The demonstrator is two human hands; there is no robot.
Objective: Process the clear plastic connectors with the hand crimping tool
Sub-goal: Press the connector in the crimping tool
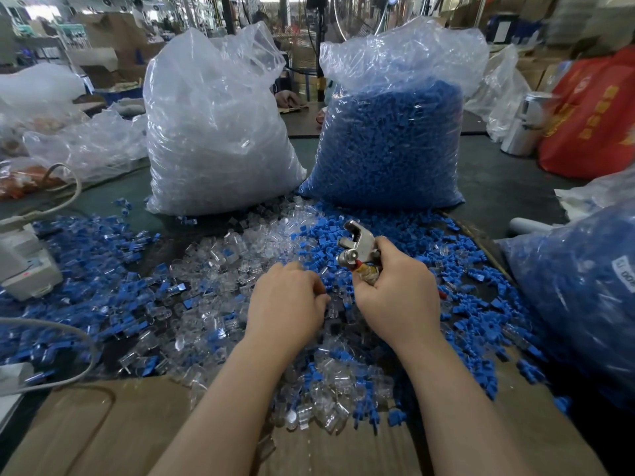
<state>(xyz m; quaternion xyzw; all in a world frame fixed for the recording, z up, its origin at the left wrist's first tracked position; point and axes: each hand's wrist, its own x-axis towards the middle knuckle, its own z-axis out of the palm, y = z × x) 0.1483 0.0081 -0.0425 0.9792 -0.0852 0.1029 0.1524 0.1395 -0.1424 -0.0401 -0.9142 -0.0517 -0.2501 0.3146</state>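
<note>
While the right hand (398,290) curls its fingers round the handles of the hand crimping tool (357,249), metal head tilted up and to the left, the left hand (287,300) lies palm-down, fingers bent into the loose clear plastic connectors (213,259); whether it pinches one cannot be told. Blue parts (457,255) mingle with them across the table (508,190). Behind stand a bag of clear pieces (213,132) and a bag of blue pieces (391,139), side by side.
</note>
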